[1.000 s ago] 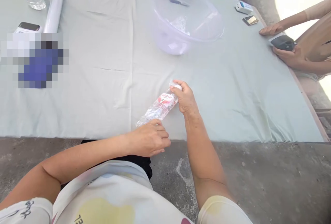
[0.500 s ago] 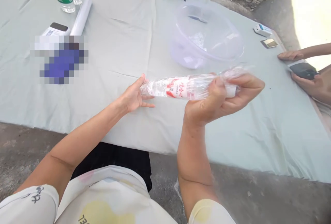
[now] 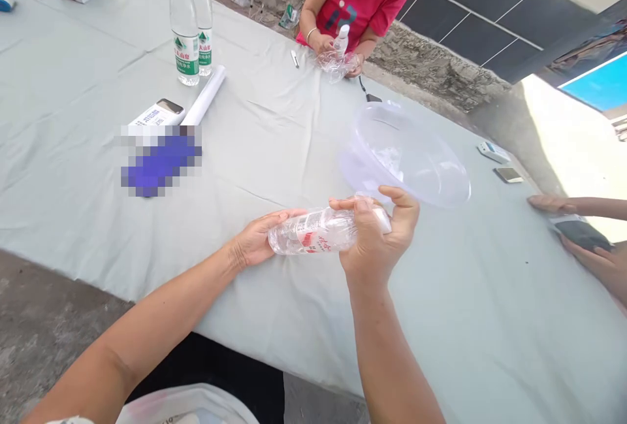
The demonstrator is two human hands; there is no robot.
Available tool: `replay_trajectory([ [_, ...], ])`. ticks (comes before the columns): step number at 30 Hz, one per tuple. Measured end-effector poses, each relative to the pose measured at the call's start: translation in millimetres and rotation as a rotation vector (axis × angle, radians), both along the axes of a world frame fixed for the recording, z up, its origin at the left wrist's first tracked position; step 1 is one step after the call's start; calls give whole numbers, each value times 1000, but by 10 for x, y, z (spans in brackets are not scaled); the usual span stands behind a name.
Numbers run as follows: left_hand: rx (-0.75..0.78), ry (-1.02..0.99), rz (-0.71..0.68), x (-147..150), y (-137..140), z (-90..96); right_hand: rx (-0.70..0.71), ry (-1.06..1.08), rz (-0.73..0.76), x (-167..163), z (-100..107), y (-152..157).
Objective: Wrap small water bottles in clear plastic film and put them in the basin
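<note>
A clear water bottle (image 3: 316, 239) with a red and white label lies almost level above the table, thin clear plastic film around it. My left hand (image 3: 255, 239) cups its base, fingers running behind it. At the white-cap end, my right hand (image 3: 376, 238) grips the neck, its thumb on the near side and one finger raised off. Just beyond my right hand stands a pale purple see-through basin (image 3: 356, 159) with crumpled clear plastic (image 3: 389, 161) inside.
Two green-capped bottles (image 3: 187, 61), a white roll (image 3: 208, 96), a white box (image 3: 153, 117) and a blurred-out blue thing (image 3: 161, 163) are at left. Across the table, a person in red (image 3: 343, 6) handles a small bottle and film. Another person's hands (image 3: 582, 241) hold something dark at right.
The view has tilted up. My left hand has closed in around the bottle's base from spread fingers. My right hand has moved closer to it, the film now lying tighter around the bottle.
</note>
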State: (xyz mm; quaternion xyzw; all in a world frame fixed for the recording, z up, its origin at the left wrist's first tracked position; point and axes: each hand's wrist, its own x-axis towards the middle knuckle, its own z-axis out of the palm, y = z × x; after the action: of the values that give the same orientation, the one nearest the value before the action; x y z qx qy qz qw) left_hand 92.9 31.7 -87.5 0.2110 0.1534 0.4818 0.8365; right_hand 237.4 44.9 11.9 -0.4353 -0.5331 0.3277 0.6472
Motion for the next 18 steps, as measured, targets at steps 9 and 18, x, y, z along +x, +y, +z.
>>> replay_trajectory([
  [9,-204,73,-27,79,100,-2,221,-219,-144,-168,152,1572],
  [18,-231,126,-24,60,101,37,-102,-547,-64,-574,60,2814],
])
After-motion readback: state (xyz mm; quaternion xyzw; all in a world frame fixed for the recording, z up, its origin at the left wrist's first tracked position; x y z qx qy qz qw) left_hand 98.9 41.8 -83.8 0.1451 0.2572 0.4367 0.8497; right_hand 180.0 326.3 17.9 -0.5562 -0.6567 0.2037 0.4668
